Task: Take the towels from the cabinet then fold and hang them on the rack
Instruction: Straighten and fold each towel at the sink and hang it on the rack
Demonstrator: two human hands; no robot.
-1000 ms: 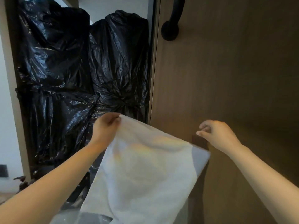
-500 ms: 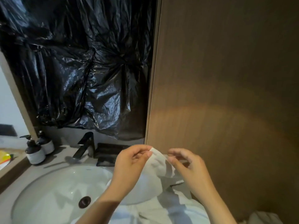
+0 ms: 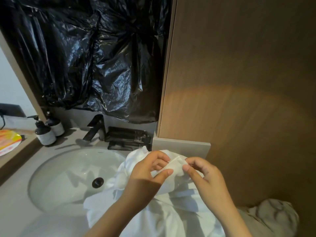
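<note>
A white towel [image 3: 164,218] lies bunched over the counter and the right edge of the sink basin [image 3: 56,182]. My left hand [image 3: 145,175] pinches a raised edge of the towel between thumb and fingers. My right hand [image 3: 203,177] pinches the same edge just to the right, fingertips almost touching the left hand's. A second, greyish towel [image 3: 271,216] lies crumpled at the lower right against the wooden panel [image 3: 239,100].
A black faucet [image 3: 95,129] and a dark tray of toiletry tubes [image 3: 126,137] stand behind the basin. Two pump bottles [image 3: 46,132] sit at the left. Black plastic sheeting [image 3: 89,53] covers the wall above.
The view has dropped from the wall to the sink. The towel was held up spread wide by the left hand; now it lies on the counter and both hands pinch one edge close together.
</note>
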